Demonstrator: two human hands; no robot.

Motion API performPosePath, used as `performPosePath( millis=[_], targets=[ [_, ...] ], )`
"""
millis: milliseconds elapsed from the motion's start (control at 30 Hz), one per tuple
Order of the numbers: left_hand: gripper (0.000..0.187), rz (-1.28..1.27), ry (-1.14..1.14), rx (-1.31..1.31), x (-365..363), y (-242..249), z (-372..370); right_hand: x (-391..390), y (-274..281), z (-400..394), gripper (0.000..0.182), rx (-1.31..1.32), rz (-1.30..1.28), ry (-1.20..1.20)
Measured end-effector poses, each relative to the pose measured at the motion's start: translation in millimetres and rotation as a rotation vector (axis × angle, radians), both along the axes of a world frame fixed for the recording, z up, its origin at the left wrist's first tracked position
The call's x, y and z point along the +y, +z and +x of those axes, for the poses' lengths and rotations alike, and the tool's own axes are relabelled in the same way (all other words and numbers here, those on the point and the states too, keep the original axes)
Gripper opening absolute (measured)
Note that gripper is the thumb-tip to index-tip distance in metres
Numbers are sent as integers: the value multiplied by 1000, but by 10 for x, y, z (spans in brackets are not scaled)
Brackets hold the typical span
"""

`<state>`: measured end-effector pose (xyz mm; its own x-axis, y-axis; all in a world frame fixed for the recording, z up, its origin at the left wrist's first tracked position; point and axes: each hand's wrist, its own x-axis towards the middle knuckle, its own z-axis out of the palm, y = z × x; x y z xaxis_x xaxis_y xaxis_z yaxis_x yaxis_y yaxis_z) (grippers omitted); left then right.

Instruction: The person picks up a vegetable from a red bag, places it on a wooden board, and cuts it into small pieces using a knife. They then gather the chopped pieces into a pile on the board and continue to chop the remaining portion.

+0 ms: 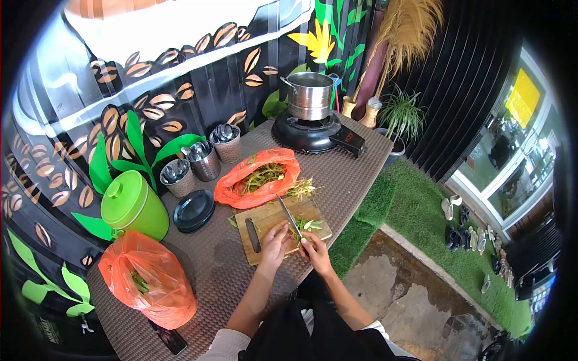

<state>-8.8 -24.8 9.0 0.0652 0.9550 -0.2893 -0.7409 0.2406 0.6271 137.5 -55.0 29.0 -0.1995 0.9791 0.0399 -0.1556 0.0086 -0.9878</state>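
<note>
A knife (288, 215) is in my right hand (315, 251), its blade pointing away from me over the wooden cutting board (274, 218). Close beside it, my left hand (275, 242) is closed, its fingertips by the blade and pinching leafy greens partly hidden by the fingers. Cut green leaves (309, 224) lie on the right part of the board. Just beyond the board, an orange plastic bag (226, 191) lies open with leafy stems (265, 178) inside. Pale root ends (304, 189) stick out at its right side.
A steel pot (310, 99) stands on a black portable stove (304, 135) at the back. Along the wall are cutlery cups (205, 166), black plates (194, 210) and a green lidded bucket (135, 204). A full orange bag (150, 283) and a phone (168, 338) are at left.
</note>
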Motion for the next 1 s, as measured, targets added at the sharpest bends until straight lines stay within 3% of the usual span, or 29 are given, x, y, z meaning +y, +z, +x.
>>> performPosePath(
  millis=[300, 1000],
  targets=[
    [22, 18, 36, -94, 23, -80, -44, -24, -18, -34, 34, 22, 47, 35],
    [19, 12, -133, -269, 8, -185, -21, 9, 52, -75, 29, 142, 5, 104]
  ],
)
